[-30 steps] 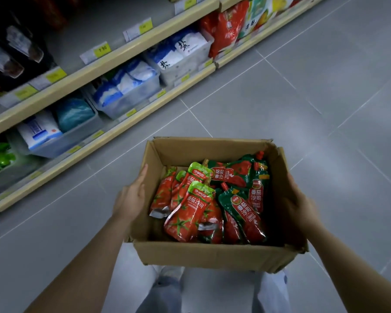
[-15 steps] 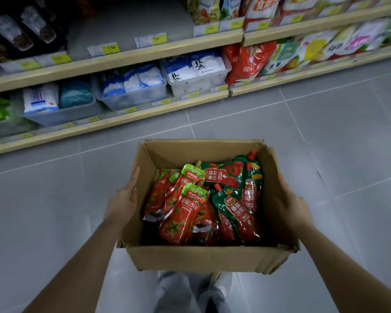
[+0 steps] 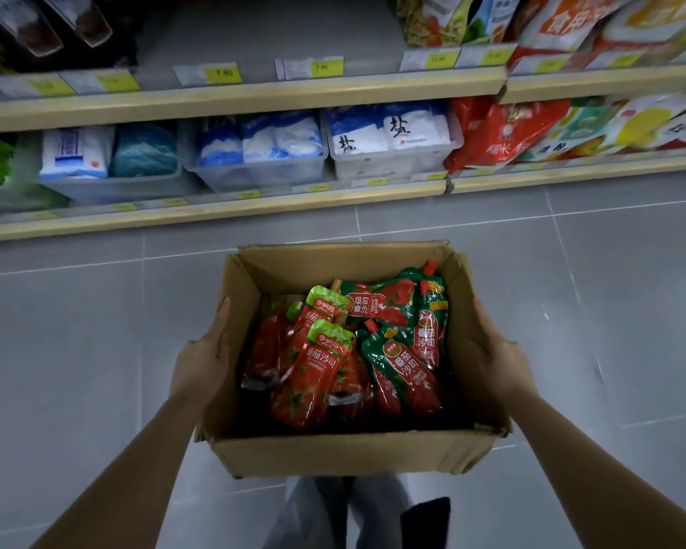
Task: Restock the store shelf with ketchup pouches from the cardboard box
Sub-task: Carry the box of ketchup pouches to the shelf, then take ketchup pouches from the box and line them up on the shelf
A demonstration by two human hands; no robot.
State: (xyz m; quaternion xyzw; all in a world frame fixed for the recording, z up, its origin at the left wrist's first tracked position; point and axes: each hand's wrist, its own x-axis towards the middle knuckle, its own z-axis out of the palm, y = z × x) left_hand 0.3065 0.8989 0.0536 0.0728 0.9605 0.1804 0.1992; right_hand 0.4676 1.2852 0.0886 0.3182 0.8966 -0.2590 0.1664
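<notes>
An open cardboard box is carried in front of me above the grey tile floor. Several red and green ketchup pouches lie piled inside it. My left hand presses flat against the box's left wall. On the opposite wall, my right hand does the same. The store shelf runs across the top of the view, facing me. A bare stretch of its upper level shows grey between dark bottles and bagged goods.
The lower shelf level holds clear bins of blue and white bags, plus red and yellow bags to the right. Yellow price tags line the shelf edges. Grey floor tiles lie between me and the shelf. My legs show under the box.
The view has swung so the shelf now faces me squarely and sits closer. The box stays held between both hands the whole time.
</notes>
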